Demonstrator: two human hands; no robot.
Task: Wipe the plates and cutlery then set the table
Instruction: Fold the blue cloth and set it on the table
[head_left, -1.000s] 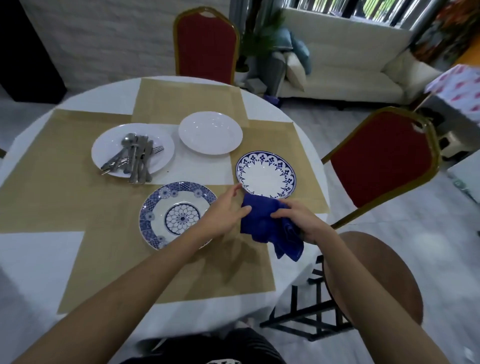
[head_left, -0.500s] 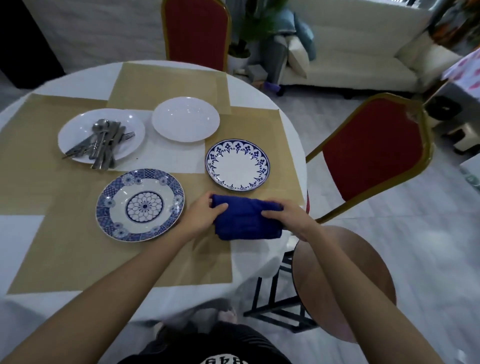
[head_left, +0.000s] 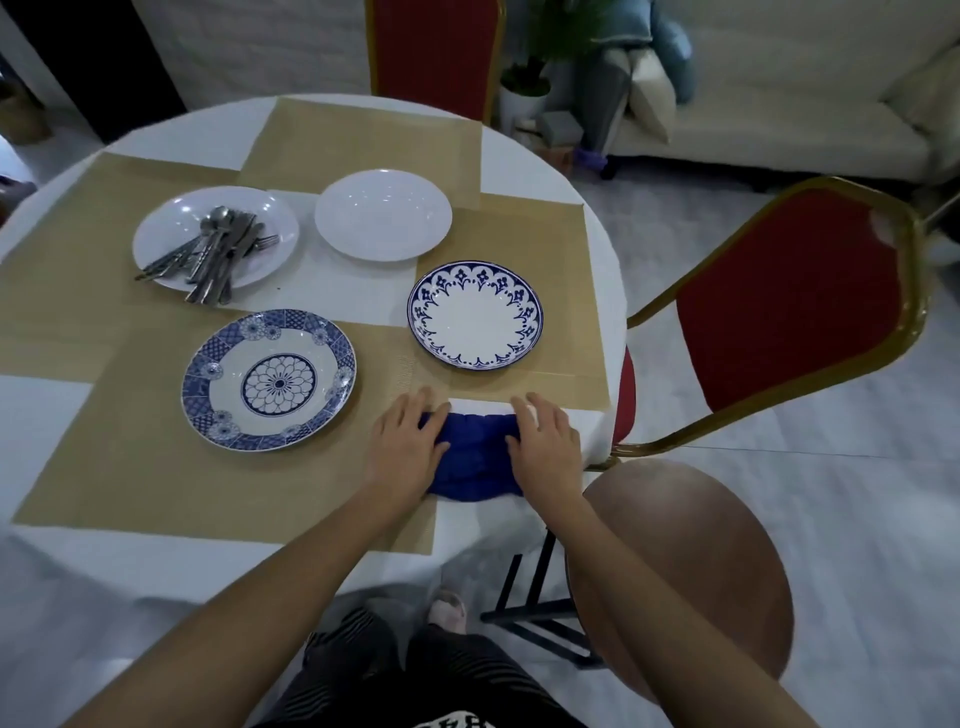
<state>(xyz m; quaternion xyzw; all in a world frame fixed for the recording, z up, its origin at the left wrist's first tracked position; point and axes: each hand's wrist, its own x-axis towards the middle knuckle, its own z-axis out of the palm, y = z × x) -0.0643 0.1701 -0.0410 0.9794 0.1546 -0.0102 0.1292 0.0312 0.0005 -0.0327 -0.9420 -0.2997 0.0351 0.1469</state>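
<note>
- Head view, hands: the left hand (head_left: 402, 449) and right hand (head_left: 545, 441) lie flat on the 2 ends of a folded blue cloth (head_left: 475, 447). Their fingers are nearly straight and press down; neither curls round it.
- Head view, cloth: it rests near the table (head_left: 52, 441) edge, between and partly under both palms.
- Head view, crockery: the blue-rimmed plate (head_left: 475, 315) sits just beyond the fingertips and the floral plate (head_left: 268, 379) near the left hand's outer side. Well beyond are a bare white plate (head_left: 383, 214) and a second white plate (head_left: 171, 208) carrying the cutlery (head_left: 218, 249).
- Step in hand, as judged: flattening the cloth into a wiping pad. Press evenly and keep the fold compact, then grip it with 1 hand so the other can steady a plate.
</note>
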